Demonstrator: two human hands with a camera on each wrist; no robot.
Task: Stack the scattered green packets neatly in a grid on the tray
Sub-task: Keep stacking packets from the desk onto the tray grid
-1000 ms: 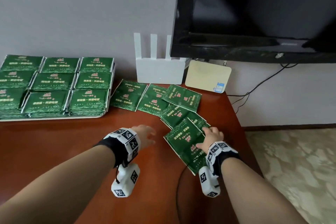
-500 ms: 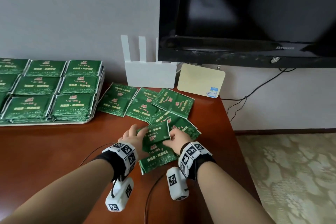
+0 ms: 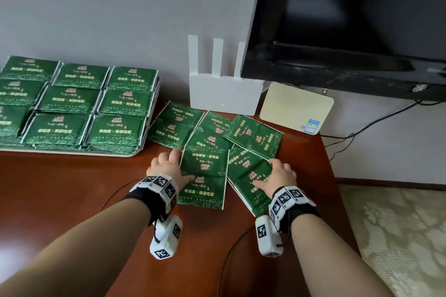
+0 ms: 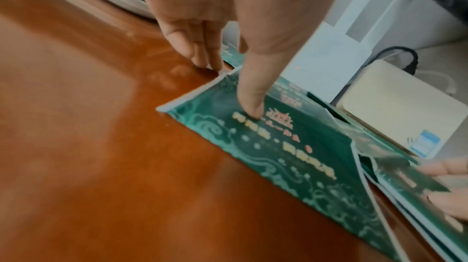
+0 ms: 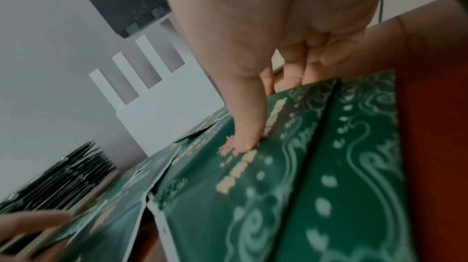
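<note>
Table [image 3: 72, 200]; beyond left hand [image 3: 166, 171], tray [image 3: 130, 155] of stacked packets [image 3: 74, 99]; between and beyond both hands, loose packets [image 3: 253, 136]; left pinching one packet [image 3: 205, 176], right hand [image 3: 280, 177] pinching another [image 3: 248, 176]

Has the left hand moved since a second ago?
Yes. The left hand has gone right, toward the white router, from bare table onto a green packet.

Soft even daylight; wrist views blurred, dim, distorted at edges.
</note>
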